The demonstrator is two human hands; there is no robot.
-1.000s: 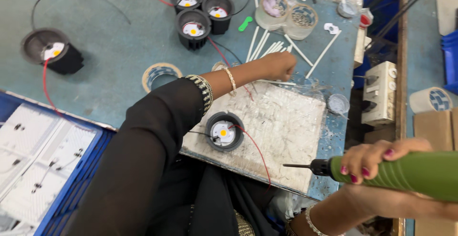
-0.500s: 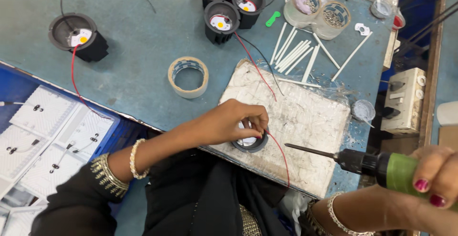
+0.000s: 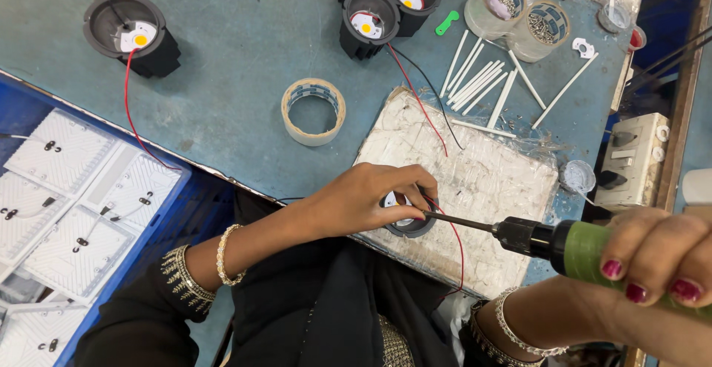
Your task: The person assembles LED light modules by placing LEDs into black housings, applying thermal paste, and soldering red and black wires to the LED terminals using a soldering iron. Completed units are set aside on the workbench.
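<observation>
A: Downlight housing (image 3: 406, 215), black and round, sits at lower centre of the frame on a white crusted pad (image 3: 475, 181). Left hand (image 3: 363, 200) lies over it, fingers curled onto its rim, holding it down.

B: And the right hand (image 3: 656, 259)?

A: Lower right of the frame, fingers wrapped tight around a green-bodied power screwdriver (image 3: 586, 248). The driver's thin bit (image 3: 460, 221) runs leftward; its tip meets the housing just beside the left fingertips.

B: Hands together or apart?

A: Apart, joined only through the tool and the housing. A red wire (image 3: 454, 237) trails from the housing across the pad.

B: Surroundings?

A: Blue-grey worktop (image 3: 222, 70). Tape roll (image 3: 314, 111) at centre, near the pad. Another housing (image 3: 133, 34) upper left, more housings (image 3: 386, 3) top centre. White sticks (image 3: 482, 81) lie scattered at upper right, beside two clear tubs of small parts (image 3: 523, 14). White panels (image 3: 74, 189) lie in a blue tray at the left edge.
</observation>
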